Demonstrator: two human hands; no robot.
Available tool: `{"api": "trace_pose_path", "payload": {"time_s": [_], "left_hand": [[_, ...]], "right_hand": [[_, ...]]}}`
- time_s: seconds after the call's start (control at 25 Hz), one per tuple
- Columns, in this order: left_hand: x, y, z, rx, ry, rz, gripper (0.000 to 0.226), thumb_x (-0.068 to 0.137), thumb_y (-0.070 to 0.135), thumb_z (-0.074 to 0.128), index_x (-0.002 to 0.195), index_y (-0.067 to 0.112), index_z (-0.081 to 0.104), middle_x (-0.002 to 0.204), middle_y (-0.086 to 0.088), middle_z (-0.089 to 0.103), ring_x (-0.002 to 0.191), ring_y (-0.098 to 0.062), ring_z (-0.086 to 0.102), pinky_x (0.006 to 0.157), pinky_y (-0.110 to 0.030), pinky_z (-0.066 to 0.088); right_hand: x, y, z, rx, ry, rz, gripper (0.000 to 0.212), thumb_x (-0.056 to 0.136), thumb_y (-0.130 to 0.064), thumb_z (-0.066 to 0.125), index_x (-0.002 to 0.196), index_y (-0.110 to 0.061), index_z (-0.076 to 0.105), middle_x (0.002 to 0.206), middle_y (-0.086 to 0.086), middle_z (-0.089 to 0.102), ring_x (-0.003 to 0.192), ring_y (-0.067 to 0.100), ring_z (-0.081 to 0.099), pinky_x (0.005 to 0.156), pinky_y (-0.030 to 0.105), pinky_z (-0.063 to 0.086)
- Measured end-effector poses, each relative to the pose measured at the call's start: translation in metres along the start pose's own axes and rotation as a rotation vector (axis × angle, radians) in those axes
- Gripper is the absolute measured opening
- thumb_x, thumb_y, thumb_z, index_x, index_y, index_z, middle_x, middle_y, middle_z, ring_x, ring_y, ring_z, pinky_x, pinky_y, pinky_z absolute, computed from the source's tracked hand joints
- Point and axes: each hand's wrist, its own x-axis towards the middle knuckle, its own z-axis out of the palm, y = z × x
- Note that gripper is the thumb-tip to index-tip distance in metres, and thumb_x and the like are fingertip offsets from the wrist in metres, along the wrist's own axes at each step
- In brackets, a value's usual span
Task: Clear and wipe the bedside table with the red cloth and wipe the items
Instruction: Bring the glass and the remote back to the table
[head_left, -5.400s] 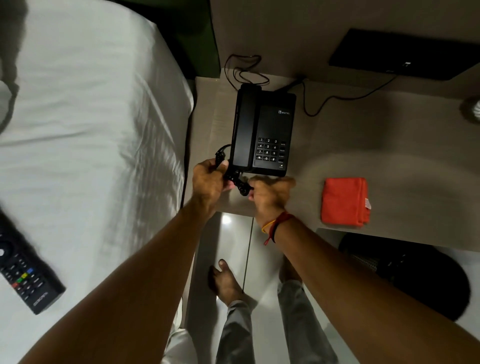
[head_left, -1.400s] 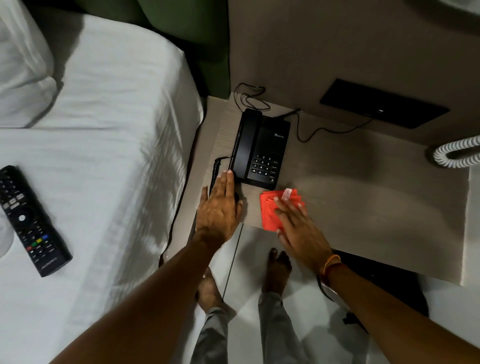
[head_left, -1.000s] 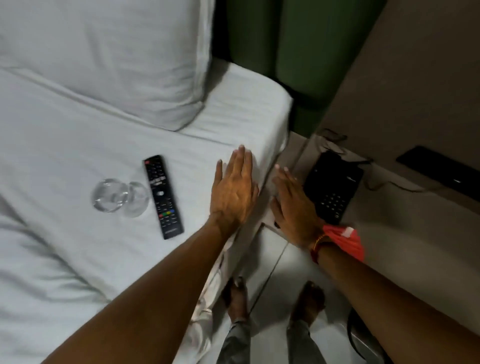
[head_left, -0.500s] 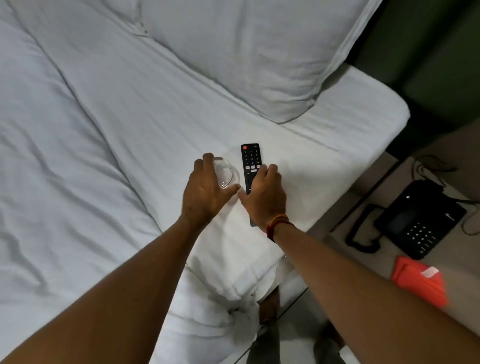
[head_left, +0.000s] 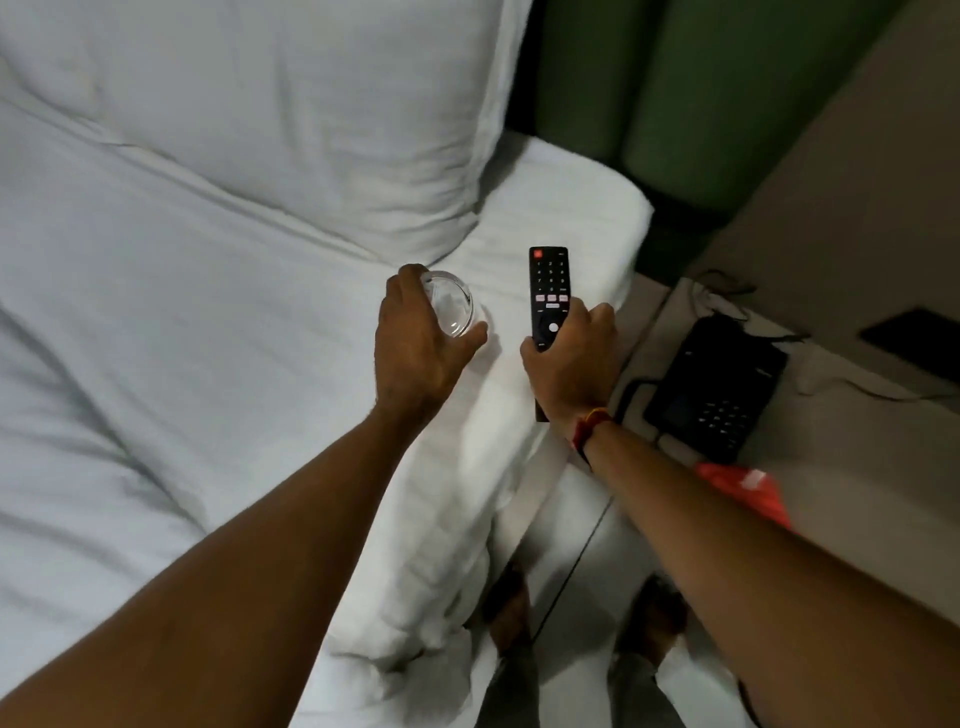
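Note:
Over the white bed (head_left: 182, 338), my left hand (head_left: 418, 343) is wrapped around a clear drinking glass (head_left: 453, 307). My right hand (head_left: 569, 364) grips the lower half of a black TV remote (head_left: 548, 283), whose button end points away from me. The red cloth (head_left: 748, 491) lies folded near the front edge of the beige bedside table (head_left: 857, 467), partly hidden by my right forearm. A black desk telephone (head_left: 719, 387) sits on the table beside the bed.
A large white pillow (head_left: 270, 114) lies at the head of the bed. A green padded headboard (head_left: 675, 93) and a beige wall panel rise behind the table. Phone cords trail at the table's back. My bare feet stand on the glossy floor (head_left: 566, 545) below.
Both hands left the phone and cloth and reached over the bed. My left hand has closed on the glass and my right on the remote, and both items have shifted right.

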Motion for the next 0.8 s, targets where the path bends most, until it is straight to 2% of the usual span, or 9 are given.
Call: {"api": "trace_pose_path", "payload": {"time_s": [0.08, 0.16, 0.32, 0.44, 0.64, 0.8], "left_hand": [[-0.006, 0.044, 0.048, -0.016, -0.083, 0.103, 0.068, 0.072, 0.042, 0.082, 0.124, 0.016, 0.048, 0.116, 0.006, 0.053, 0.100, -0.013, 0.052, 0.083, -0.026, 0.042], [-0.018, 0.087, 0.099, -0.016, -0.153, 0.188, 0.068, 0.073, 0.041, 0.081, 0.126, 0.014, 0.048, 0.118, 0.000, 0.055, 0.103, -0.020, 0.055, 0.085, -0.031, 0.047], [-0.067, 0.171, 0.206, -0.017, -0.352, 0.282, 0.072, 0.074, 0.037, 0.083, 0.131, 0.011, 0.047, 0.125, -0.010, 0.057, 0.112, -0.029, 0.058, 0.089, -0.037, 0.050], [-0.112, 0.218, 0.282, 0.007, -0.477, 0.279, 0.073, 0.071, 0.035, 0.087, 0.127, 0.013, 0.047, 0.127, -0.010, 0.057, 0.116, -0.029, 0.057, 0.094, -0.038, 0.050], [-0.168, 0.242, 0.378, 0.076, -0.605, 0.257, 0.075, 0.071, 0.031, 0.089, 0.130, 0.019, 0.044, 0.130, -0.003, 0.054, 0.118, -0.025, 0.058, 0.098, -0.043, 0.054], [-0.195, 0.248, 0.439, 0.172, -0.665, 0.178, 0.083, 0.075, 0.029, 0.087, 0.141, 0.020, 0.038, 0.140, -0.007, 0.052, 0.131, -0.029, 0.053, 0.105, -0.048, 0.051]], "right_hand": [[0.020, 0.052, -0.041, -0.031, 0.080, 0.078, 0.052, 0.077, -0.032, 0.070, 0.119, -0.005, 0.058, 0.122, 0.018, 0.055, 0.111, 0.037, 0.056, 0.086, 0.042, 0.052], [0.029, 0.110, -0.081, -0.046, 0.118, 0.162, 0.056, 0.079, -0.034, 0.071, 0.125, -0.006, 0.056, 0.126, 0.018, 0.053, 0.115, 0.036, 0.055, 0.087, 0.042, 0.052], [0.018, 0.241, -0.156, -0.057, 0.186, 0.323, 0.048, 0.081, -0.036, 0.069, 0.118, -0.010, 0.057, 0.119, 0.015, 0.051, 0.109, 0.037, 0.056, 0.086, 0.049, 0.055], [-0.004, 0.334, -0.198, -0.135, 0.196, 0.476, 0.056, 0.081, -0.035, 0.074, 0.125, -0.008, 0.055, 0.121, 0.015, 0.049, 0.105, 0.035, 0.058, 0.082, 0.044, 0.057], [-0.031, 0.444, -0.220, -0.197, 0.128, 0.647, 0.060, 0.084, -0.036, 0.075, 0.133, -0.011, 0.052, 0.128, 0.013, 0.047, 0.114, 0.031, 0.055, 0.085, 0.042, 0.057], [-0.035, 0.497, -0.211, -0.177, 0.072, 0.642, 0.060, 0.083, -0.034, 0.076, 0.132, -0.012, 0.052, 0.128, 0.012, 0.048, 0.115, 0.030, 0.055, 0.088, 0.045, 0.057]]}}
